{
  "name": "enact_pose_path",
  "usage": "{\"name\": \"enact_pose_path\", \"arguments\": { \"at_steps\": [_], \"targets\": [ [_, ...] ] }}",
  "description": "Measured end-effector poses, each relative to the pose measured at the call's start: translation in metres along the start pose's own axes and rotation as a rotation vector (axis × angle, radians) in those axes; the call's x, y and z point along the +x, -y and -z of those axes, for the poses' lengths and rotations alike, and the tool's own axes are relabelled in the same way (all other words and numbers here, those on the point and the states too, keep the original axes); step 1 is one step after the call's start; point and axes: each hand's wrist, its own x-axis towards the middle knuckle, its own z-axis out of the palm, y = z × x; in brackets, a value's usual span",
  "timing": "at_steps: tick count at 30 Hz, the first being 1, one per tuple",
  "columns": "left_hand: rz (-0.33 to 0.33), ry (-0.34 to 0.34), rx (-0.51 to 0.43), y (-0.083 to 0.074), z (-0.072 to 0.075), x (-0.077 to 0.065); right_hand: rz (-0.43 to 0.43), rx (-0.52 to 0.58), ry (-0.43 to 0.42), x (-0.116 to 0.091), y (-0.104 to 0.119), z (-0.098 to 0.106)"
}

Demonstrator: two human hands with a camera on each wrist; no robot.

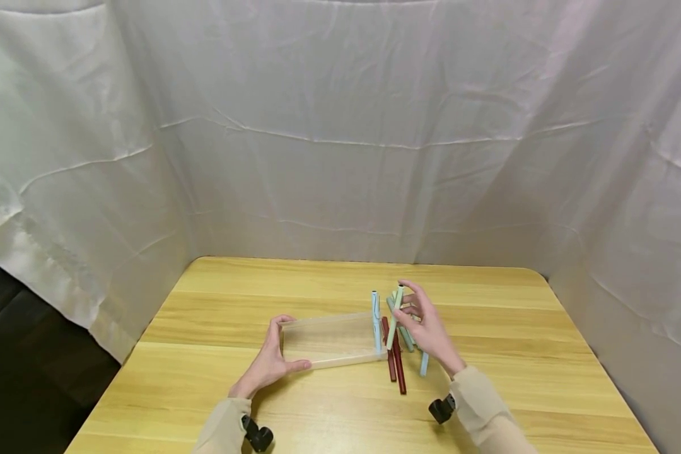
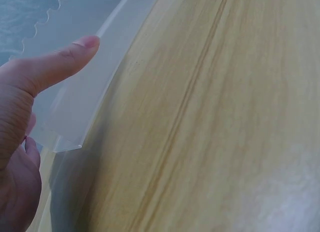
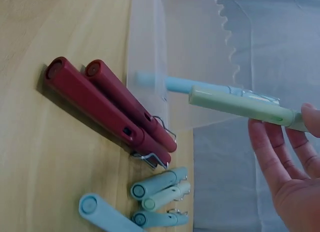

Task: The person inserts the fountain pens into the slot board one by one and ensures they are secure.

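My left hand grips the left end of a clear plastic pen holder, thumb along its near side and fingers at the far side. The left wrist view shows the holder's scalloped edge. One light blue pen lies across the holder's right end. My right hand pinches a pale green pen near one end, above the table beside that blue pen. Below it, two dark red pens lie side by side on the table. Close by the right hand are several blue and green pens.
The wooden table has rounded far corners. Pale cloth curtains hang behind it and on both sides. Another light blue pen lies at the near side of the pen group.
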Motion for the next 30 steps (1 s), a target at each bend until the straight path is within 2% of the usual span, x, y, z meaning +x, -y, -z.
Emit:
{"name": "enact_pose_path", "arguments": {
  "at_steps": [9, 15, 19, 23, 26, 30],
  "targets": [
    [0.011, 0.002, 0.0, -0.002, 0.0, -0.001, 0.028, -0.002, -0.021, 0.003, 0.0, -0.018],
    [0.02, 0.002, 0.006, -0.003, 0.0, -0.001, 0.07, -0.041, -0.036, 0.003, 0.0, -0.028],
    [0.032, 0.005, -0.002, -0.004, 0.0, -0.001, 0.07, -0.074, -0.033, 0.0, 0.018, -0.034],
    [0.043, 0.005, -0.007, -0.004, 0.0, -0.001, 0.09, -0.1, -0.014, -0.002, 0.015, -0.037],
    [0.043, 0.0, -0.007, -0.004, -0.001, -0.002, 0.123, -0.126, -0.012, -0.001, -0.001, -0.039],
    [0.038, -0.005, -0.009, -0.003, -0.001, -0.002, 0.151, -0.178, -0.009, -0.002, -0.001, -0.041]
  ]
}}
